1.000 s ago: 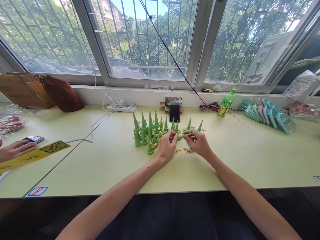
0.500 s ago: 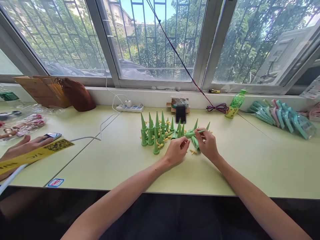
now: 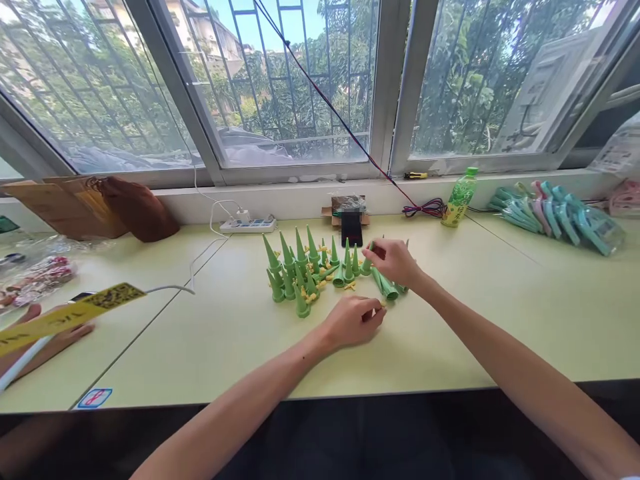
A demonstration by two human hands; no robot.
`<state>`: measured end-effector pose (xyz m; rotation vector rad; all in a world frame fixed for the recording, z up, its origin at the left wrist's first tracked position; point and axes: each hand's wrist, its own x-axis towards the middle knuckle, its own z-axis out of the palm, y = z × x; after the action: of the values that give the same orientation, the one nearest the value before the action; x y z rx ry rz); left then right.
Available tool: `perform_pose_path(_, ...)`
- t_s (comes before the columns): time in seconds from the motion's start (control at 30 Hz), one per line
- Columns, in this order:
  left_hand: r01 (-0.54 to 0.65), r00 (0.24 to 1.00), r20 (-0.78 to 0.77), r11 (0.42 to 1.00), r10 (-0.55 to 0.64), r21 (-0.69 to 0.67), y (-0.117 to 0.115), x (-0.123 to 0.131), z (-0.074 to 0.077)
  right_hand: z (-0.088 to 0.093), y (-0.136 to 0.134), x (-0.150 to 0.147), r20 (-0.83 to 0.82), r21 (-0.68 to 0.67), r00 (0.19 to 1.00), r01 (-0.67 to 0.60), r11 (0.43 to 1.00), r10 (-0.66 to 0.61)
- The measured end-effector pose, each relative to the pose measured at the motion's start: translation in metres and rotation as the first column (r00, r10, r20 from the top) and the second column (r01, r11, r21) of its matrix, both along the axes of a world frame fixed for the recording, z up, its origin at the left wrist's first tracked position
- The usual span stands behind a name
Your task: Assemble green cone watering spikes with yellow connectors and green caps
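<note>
Thumb and fingers of my right hand (image 3: 396,261) pinch the upper part of a green cone (image 3: 367,268), which is upright among the others. My left hand (image 3: 354,321) is low over the table in front of the cones, its fingertips closed at a small yellow piece (image 3: 383,305); the fingers partly hide it. To the left, several green cones (image 3: 302,303) stand upright in a cluster, with small yellow pieces (image 3: 350,287) between them. Green cones (image 3: 389,291) lie on their sides below my right hand.
A phone (image 3: 351,229) leans on a small box at the back. Behind are a power strip (image 3: 249,225), a green bottle (image 3: 459,198), coiled wire (image 3: 424,208) and bagged turquoise items (image 3: 560,213). Another person's hand (image 3: 60,337) is at the left, near a yellow tag (image 3: 75,317).
My right hand has brought its cone from a tilted hold to upright, back and left. My left hand has left that cone and lowered to the yellow piece. The view has shifted slightly.
</note>
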<state>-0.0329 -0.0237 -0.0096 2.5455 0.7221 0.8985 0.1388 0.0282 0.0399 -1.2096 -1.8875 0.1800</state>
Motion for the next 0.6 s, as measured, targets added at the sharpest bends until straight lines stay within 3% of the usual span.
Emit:
perform_pose_path(0.37,-0.036,0.998,-0.060,0.999,0.037,0.025,0.000,-0.001,0.000,-0.018,0.017,-0.002,0.169,-0.123,0.985,-0.004,0.992,0.025)
perform_pose_path(0.6,-0.060,0.991,-0.116,0.997,0.064,0.044,0.000,-0.001,0.001,-0.022,0.016,0.002,0.115,-0.103,0.991,0.079,0.992,-0.067)
